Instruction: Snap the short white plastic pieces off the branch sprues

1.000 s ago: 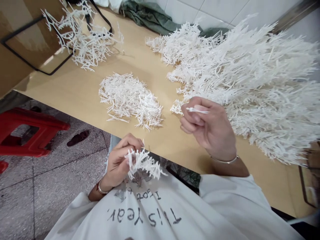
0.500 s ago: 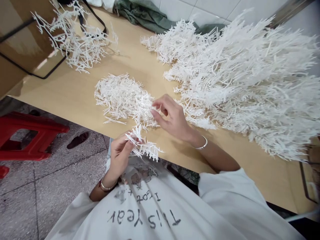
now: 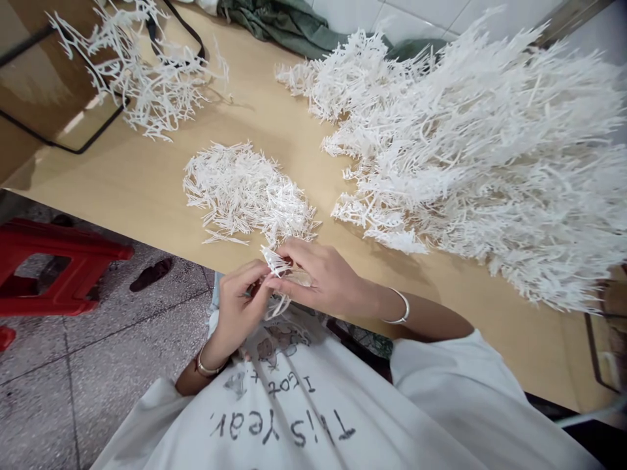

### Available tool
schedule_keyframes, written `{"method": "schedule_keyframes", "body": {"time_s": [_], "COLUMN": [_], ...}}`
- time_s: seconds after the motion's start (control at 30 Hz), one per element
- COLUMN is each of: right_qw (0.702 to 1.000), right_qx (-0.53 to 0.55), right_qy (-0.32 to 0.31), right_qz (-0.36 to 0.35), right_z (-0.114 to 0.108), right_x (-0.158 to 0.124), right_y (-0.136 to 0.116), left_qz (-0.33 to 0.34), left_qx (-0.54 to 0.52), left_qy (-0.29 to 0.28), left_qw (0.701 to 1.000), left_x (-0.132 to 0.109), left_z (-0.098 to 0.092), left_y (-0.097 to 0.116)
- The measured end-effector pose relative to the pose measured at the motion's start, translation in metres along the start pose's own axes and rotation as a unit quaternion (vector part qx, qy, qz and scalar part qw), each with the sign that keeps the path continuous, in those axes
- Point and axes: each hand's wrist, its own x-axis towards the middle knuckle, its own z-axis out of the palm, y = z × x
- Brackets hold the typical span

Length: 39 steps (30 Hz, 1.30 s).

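In front of my shirt, at the table's near edge, my left hand (image 3: 238, 305) is closed on a white branched plastic sprig (image 3: 275, 262) with thin prongs. My right hand (image 3: 329, 279) meets it from the other side, its thumb and fingertips pinched on the same sprig. Fingers cover much of the sprig, and a thin looped part hangs below them. Just beyond the hands lies a low pile of short white plastic pieces (image 3: 240, 186).
A large heap of white branched sprigs (image 3: 470, 163) covers the table's right side. Bare white stems (image 3: 157, 98) lie tangled at the upper left beside a black metal frame (image 3: 81, 149). Green cloth (image 3: 279, 26) lies along the wall. A red stool (image 3: 63, 251) stands left.
My right hand has come back from the small pile, toward me and slightly left, and now grips the sprig. My left hand keeps its hold in nearly the same place.
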Motion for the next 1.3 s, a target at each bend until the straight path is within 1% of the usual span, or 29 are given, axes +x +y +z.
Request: {"method": "schedule_keyframes", "body": {"time_s": [0.07,0.13,0.23,0.3,0.37,0.4,0.53,0.6,0.63,0.7,0.8,0.87,0.9,0.93,0.97,1.0,1.07,1.13,1.17,1.2,1.23,1.3], "right_qw": [0.999,0.994,0.981,0.963,0.939,0.929,0.898,0.894,0.900,0.923,0.948,0.945,0.936,0.921,0.898,0.869,0.799,0.724,0.690,0.661,0.639,0.612], "right_qx": [0.026,0.066,0.138,0.205,0.267,0.290,0.363,0.373,0.360,0.307,0.248,0.266,0.292,0.328,0.372,0.421,0.523,0.617,0.658,0.690,0.716,0.750], "right_qy": [-0.035,-0.085,-0.132,-0.163,-0.195,-0.205,-0.225,-0.221,-0.213,-0.194,-0.163,-0.151,-0.157,-0.174,-0.198,-0.224,-0.258,-0.263,-0.258,-0.248,-0.233,-0.194], "right_qz": [-0.006,-0.002,0.033,0.066,0.095,0.105,0.110,0.115,0.120,0.126,0.119,0.117,0.118,0.120,0.124,0.130,0.147,0.157,0.158,0.156,0.156,0.158], "right_z": [-0.001,-0.003,-0.006,-0.007,-0.007,-0.007,-0.006,-0.004,-0.003,-0.002,-0.004,-0.007,-0.009,-0.011,-0.012,-0.012,-0.009,-0.001,0.004,0.009,0.013,0.020], "right_x": [0.001,0.002,0.003,0.004,0.005,0.006,0.008,0.008,0.007,0.006,0.005,0.005,0.005,0.005,0.004,0.003,0.000,-0.004,-0.006,-0.008,-0.009,-0.012], "right_y": [0.001,0.001,0.003,0.004,0.004,0.004,0.004,0.004,0.004,0.006,0.007,0.006,0.005,0.004,0.002,0.001,-0.002,-0.005,-0.006,-0.007,-0.009,-0.011], "left_qz": [-0.023,-0.058,-0.123,-0.160,-0.184,-0.194,-0.202,-0.194,-0.191,-0.191,-0.188,-0.201,-0.214,-0.228,-0.234,-0.234,-0.217,-0.206,-0.208,-0.214,-0.220,-0.245], "left_qx": [-0.055,-0.125,-0.212,-0.259,-0.289,-0.293,-0.288,-0.276,-0.264,-0.234,-0.214,-0.251,-0.285,-0.326,-0.371,-0.420,-0.507,-0.558,-0.568,-0.569,-0.566,-0.549], "left_qy": [-0.054,-0.115,-0.199,-0.244,-0.273,-0.282,-0.311,-0.311,-0.304,-0.284,-0.232,-0.193,-0.180,-0.176,-0.182,-0.197,-0.243,-0.288,-0.299,-0.301,-0.294,-0.250], "left_qw": [0.997,0.984,0.949,0.921,0.899,0.893,0.883,0.889,0.895,0.910,0.930,0.927,0.917,0.901,0.880,0.855,0.798,0.751,0.738,0.735,0.738,0.759], "left_x": [0.002,0.004,0.007,0.008,0.009,0.010,0.010,0.010,0.009,0.009,0.007,0.006,0.005,0.004,0.002,0.001,0.000,-0.002,-0.003,-0.003,-0.004,-0.006], "left_z": [-0.005,-0.010,-0.016,-0.018,-0.019,-0.020,-0.021,-0.022,-0.022,-0.021,-0.018,-0.015,-0.013,-0.010,-0.007,-0.005,0.002,0.009,0.012,0.015,0.019,0.025], "left_y": [-0.002,-0.004,-0.006,-0.009,-0.012,-0.014,-0.020,-0.019,-0.018,-0.015,-0.010,-0.008,-0.008,-0.008,-0.008,-0.009,-0.009,-0.009,-0.009,-0.010,-0.011,-0.016]}}
